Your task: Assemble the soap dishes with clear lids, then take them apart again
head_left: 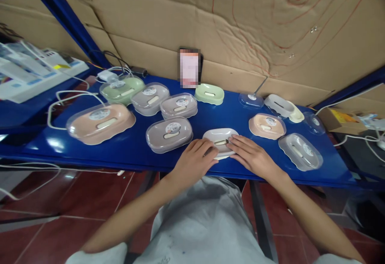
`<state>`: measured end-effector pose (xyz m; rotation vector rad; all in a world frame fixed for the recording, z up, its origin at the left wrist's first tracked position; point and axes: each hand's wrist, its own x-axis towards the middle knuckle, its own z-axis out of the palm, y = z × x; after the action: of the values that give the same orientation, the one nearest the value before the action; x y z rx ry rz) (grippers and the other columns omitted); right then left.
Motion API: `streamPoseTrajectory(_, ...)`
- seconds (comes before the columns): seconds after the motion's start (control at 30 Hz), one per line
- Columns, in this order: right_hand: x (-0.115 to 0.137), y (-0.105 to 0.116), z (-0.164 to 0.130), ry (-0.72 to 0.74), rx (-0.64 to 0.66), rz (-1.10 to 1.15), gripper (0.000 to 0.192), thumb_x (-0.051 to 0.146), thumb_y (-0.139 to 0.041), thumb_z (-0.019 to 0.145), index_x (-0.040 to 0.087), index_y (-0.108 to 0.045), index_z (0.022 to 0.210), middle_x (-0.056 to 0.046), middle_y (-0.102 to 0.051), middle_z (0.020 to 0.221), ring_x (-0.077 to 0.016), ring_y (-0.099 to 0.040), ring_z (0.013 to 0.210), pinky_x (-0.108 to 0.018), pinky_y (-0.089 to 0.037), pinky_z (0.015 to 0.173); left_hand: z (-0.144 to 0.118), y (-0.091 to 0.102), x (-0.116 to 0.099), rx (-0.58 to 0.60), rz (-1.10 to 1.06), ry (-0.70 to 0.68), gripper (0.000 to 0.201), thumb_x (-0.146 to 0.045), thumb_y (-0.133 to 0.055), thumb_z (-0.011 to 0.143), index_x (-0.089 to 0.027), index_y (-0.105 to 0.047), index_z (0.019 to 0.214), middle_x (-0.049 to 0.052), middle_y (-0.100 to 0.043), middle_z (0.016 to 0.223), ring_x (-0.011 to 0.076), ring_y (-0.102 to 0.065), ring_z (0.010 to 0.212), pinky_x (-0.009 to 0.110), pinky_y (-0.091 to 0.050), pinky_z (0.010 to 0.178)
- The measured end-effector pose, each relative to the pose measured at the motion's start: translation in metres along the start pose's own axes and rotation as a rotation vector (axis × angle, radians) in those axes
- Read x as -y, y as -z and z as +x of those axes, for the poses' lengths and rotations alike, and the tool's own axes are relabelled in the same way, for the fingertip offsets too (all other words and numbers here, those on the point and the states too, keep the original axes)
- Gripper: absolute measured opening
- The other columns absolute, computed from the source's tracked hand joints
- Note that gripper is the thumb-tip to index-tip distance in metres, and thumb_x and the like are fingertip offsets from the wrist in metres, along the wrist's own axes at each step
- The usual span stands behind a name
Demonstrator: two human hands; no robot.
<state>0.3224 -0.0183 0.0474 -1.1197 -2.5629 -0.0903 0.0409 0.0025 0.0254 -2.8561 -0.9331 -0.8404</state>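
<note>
At the front edge of the blue table, a pale lilac-white soap dish (219,134) with a slot in its middle sits between my hands. My left hand (195,156) curls its fingers over the dish's left end. From the other side, my right hand (252,155) grips the right end, its fingertips reaching inside near the slot. No lid shows on this dish. Just left of my left hand lies a grey soap dish under a clear lid (169,134) with a round label. A peach lidded dish (267,126) stands beyond my right hand.
More lidded dishes, such as a peach one (100,123) and a grey one (300,152), spread across the blue table (222,111). A green open dish (209,94) is at the back. Behind are a propped phone (190,68), loose clear lids (251,99) and cardboard. White cables (55,111) run left.
</note>
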Motion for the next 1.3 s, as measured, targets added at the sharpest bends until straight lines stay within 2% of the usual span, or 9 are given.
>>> streamPoseTrajectory(0.2, 0.002, -0.007, 0.007, 0.082, -0.008, -0.04, 0.039, 0.024, -0.064, 0.108, 0.02, -0.068, 0.147, -0.009, -0.072, 0.147, -0.0256, -0.065, 0.143, -0.049, -0.054, 0.125, -0.006, 0.001, 0.005, -0.025, -0.026, 0.032, 0.011, -0.025, -0.067, 0.105, -0.018, -0.068, 0.114, 0.009, -0.069, 0.115, 0.0272, -0.065, 0.109, 0.043, -0.057, 0.098)
streamPoseTrajectory(0.33, -0.003, -0.004, 0.008, 0.066, 0.068, 0.057, 0.043, 0.028, -0.062, 0.109, 0.026, -0.064, 0.152, -0.007, -0.069, 0.151, -0.0258, -0.063, 0.145, -0.053, -0.051, 0.126, -0.006, 0.0, 0.005, -0.004, -0.015, 0.04, 0.011, -0.023, -0.061, 0.107, -0.017, -0.069, 0.113, 0.011, -0.069, 0.118, 0.0279, -0.066, 0.113, 0.045, -0.058, 0.101)
streamPoseTrajectory(0.43, -0.041, 0.012, 0.026, -0.076, 0.125, 0.105, 0.044, 0.035, -0.053, 0.113, 0.028, -0.06, 0.156, -0.006, -0.065, 0.157, -0.0247, -0.058, 0.15, -0.052, -0.048, 0.128, -0.006, -0.001, 0.004, -0.001, -0.035, 0.066, 0.015, -0.021, -0.058, 0.108, -0.016, -0.068, 0.117, 0.014, -0.068, 0.126, 0.0295, -0.067, 0.12, 0.048, -0.06, 0.105)
streamPoseTrajectory(0.57, -0.125, 0.027, 0.068, -0.505, 0.2, -0.175, 0.051, 0.033, -0.044, 0.112, 0.017, -0.056, 0.158, -0.018, -0.058, 0.162, -0.0338, -0.052, 0.153, -0.06, -0.043, 0.126, -0.007, -0.003, 0.004, -0.052, -0.094, 0.141, 0.017, -0.017, -0.059, 0.105, -0.017, -0.068, 0.119, 0.018, -0.058, 0.145, 0.0353, -0.059, 0.142, 0.054, -0.057, 0.115)
streamPoseTrajectory(0.7, -0.162, 0.015, 0.096, -0.587, 0.302, -0.225, 0.058, 0.045, -0.061, 0.103, 0.013, -0.061, 0.151, -0.026, -0.066, 0.147, -0.045, -0.062, 0.137, -0.068, -0.048, 0.113, -0.011, -0.005, 0.004, -0.078, -0.15, 0.207, 0.018, -0.014, -0.06, 0.102, -0.018, -0.066, 0.119, 0.019, -0.051, 0.154, 0.0391, -0.045, 0.157, 0.059, -0.053, 0.122)
streamPoseTrajectory(0.9, -0.114, -0.007, 0.091, -0.48, 0.321, -0.14, 0.075, 0.061, -0.075, 0.093, 0.028, -0.053, 0.157, -0.018, -0.056, 0.154, -0.0416, -0.059, 0.139, -0.064, -0.046, 0.116, -0.017, -0.003, 0.004, -0.081, -0.231, 0.224, 0.017, -0.012, -0.06, 0.101, -0.017, -0.064, 0.117, 0.022, -0.05, 0.158, 0.038, -0.045, 0.159, 0.056, -0.052, 0.125)
streamPoseTrajectory(1.07, -0.081, 0.0, 0.072, -0.475, 0.065, 0.111, 0.054, 0.05, -0.068, 0.1, 0.02, -0.062, 0.145, -0.017, -0.067, 0.142, -0.0339, -0.067, 0.13, -0.053, -0.055, 0.113, -0.019, -0.002, 0.007, -0.087, -0.336, 0.29, 0.014, -0.019, -0.066, 0.103, -0.02, -0.064, 0.117, 0.019, -0.044, 0.168, 0.0351, -0.046, 0.16, 0.054, -0.05, 0.126)
streamPoseTrajectory(1.17, -0.054, 0.008, 0.054, -0.489, -0.079, 0.317, 0.044, 0.05, -0.058, 0.108, 0.025, -0.064, 0.144, -0.011, -0.073, 0.14, -0.0287, -0.072, 0.125, -0.046, -0.06, 0.107, -0.019, -0.004, 0.008, -0.078, -0.4, 0.333, 0.036, -0.021, -0.07, 0.102, -0.023, -0.058, 0.136, 0.018, -0.044, 0.17, 0.0335, -0.048, 0.158, 0.054, -0.052, 0.124)
streamPoseTrajectory(1.3, -0.008, 0.008, 0.028, -0.279, 0.006, 0.404, 0.042, 0.04, -0.053, 0.112, 0.033, -0.06, 0.153, -0.006, -0.066, 0.155, -0.0269, -0.063, 0.144, -0.049, -0.053, 0.12, -0.02, -0.006, 0.009, -0.07, -0.482, 0.385, 0.085, -0.027, -0.077, 0.099, -0.03, -0.027, 0.168, 0.019, -0.037, 0.176, 0.0337, -0.044, 0.161, 0.054, -0.051, 0.125)
